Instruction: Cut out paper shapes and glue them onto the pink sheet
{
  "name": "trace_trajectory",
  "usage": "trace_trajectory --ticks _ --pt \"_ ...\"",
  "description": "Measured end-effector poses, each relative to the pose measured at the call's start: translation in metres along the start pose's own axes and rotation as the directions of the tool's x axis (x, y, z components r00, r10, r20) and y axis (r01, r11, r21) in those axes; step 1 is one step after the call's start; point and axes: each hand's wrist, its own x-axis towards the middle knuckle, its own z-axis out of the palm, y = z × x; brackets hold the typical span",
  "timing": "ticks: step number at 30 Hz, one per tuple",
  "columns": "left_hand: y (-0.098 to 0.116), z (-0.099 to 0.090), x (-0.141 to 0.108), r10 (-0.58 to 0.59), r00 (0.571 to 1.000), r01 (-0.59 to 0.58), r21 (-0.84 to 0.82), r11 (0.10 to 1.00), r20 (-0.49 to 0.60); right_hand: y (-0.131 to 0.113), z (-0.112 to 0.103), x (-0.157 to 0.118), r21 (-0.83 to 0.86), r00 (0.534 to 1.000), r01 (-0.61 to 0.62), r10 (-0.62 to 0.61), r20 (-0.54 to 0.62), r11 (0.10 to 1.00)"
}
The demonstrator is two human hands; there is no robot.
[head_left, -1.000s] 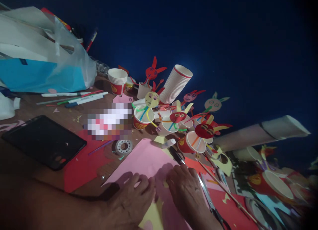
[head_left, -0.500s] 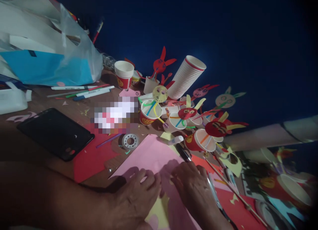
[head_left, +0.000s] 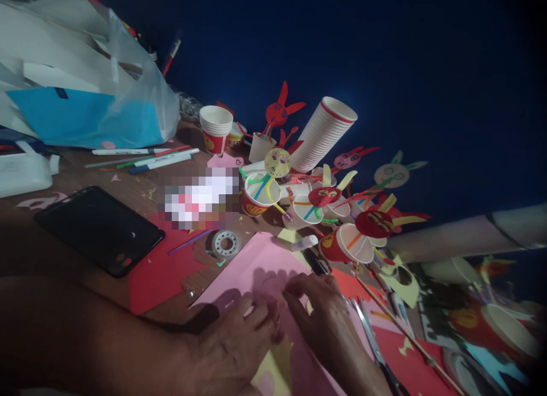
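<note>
Your pink sheet (head_left: 256, 262) lies toward the table's (head_left: 128, 186) near edge, beneath both your hands. Your left hand (head_left: 237, 345) has curled fingers on it, your right hand (head_left: 327, 322) bent fingers over it; you cannot tell whether either pinches anything. Crowding your right are one pair of scissors (head_left: 371, 333) and one stick (head_left: 391, 319). Toward the far edge, count two cup stacks (head_left: 320, 137) and six eared paper faces (head_left: 277, 163); one tape roll (head_left: 216, 245) and one black device (head_left: 100, 233) lie toward the left edge.
</note>
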Motion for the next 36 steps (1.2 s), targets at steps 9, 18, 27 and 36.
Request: trace_trajectory --ticks 9,18,27,36 --pt "0.000 0.005 0.001 0.003 0.999 -0.002 0.035 0.999 -0.045 -0.002 0.022 0.007 0.022 0.997 0.019 -0.017 -0.082 1.000" --pt "0.000 0.004 0.000 0.033 0.996 -0.027 0.066 0.997 -0.079 0.001 0.029 0.007 0.031 0.994 0.069 -0.067 -0.086 0.997" --pt "0.001 0.003 -0.001 0.029 0.999 -0.027 0.054 0.998 -0.038 -0.005 0.029 0.006 0.091 0.997 0.030 -0.022 -0.079 0.995" --pt "0.001 0.003 0.002 0.039 0.999 -0.039 0.042 0.998 -0.001 -0.004 0.032 0.006 -0.029 0.995 0.080 -0.082 -0.052 0.996"
